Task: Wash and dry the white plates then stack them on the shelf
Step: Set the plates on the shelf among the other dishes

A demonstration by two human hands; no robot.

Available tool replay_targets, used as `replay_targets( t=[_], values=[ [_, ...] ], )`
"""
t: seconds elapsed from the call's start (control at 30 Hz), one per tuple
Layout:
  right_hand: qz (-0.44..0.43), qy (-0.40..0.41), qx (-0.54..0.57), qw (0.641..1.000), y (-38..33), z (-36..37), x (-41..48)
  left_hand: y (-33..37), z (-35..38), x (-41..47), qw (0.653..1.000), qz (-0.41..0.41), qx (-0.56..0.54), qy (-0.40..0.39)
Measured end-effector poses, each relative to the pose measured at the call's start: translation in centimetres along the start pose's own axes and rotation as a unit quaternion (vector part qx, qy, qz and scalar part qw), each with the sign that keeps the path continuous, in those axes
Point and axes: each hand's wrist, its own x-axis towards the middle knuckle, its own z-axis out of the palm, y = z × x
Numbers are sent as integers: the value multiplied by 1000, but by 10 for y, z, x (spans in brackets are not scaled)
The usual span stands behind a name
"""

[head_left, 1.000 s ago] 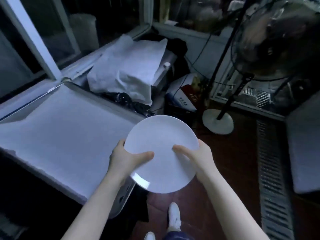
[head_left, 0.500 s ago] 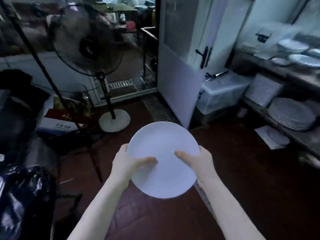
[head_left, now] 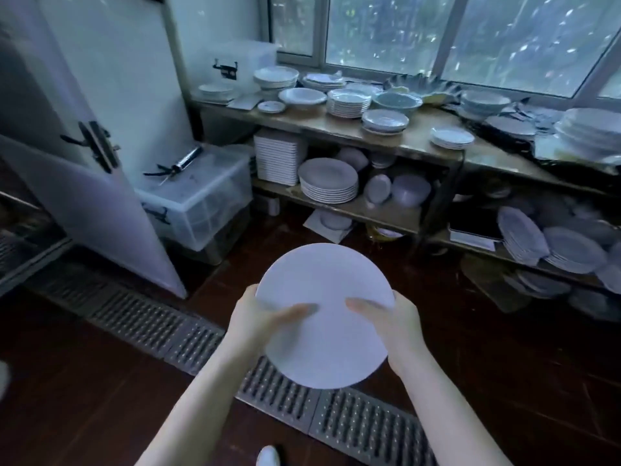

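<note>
Above floor grate (head_left: 151,324): left hand (head_left: 252,319), right hand (head_left: 400,329) grip white plate (head_left: 322,280), thumbs on top.

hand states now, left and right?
Left hand: grips the white plate at its left edge.
Right hand: grips the same plate's right edge.

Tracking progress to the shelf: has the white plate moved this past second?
Yes. Gripped by the left hand and right hand, the white plate has swung right, away from the standing fan, and now faces the shelf.
</note>
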Motion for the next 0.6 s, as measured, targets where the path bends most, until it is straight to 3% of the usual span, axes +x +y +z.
replay_targets(
  t=[0.27, 0.6],
  values=[
    [12, 115, 15, 993, -27, -58, 161, 73, 123, 167, 997, 16, 16, -80],
    [31, 200, 74, 976, -86, -109, 363, 195, 245, 353, 989, 31, 30, -138]
  ],
)
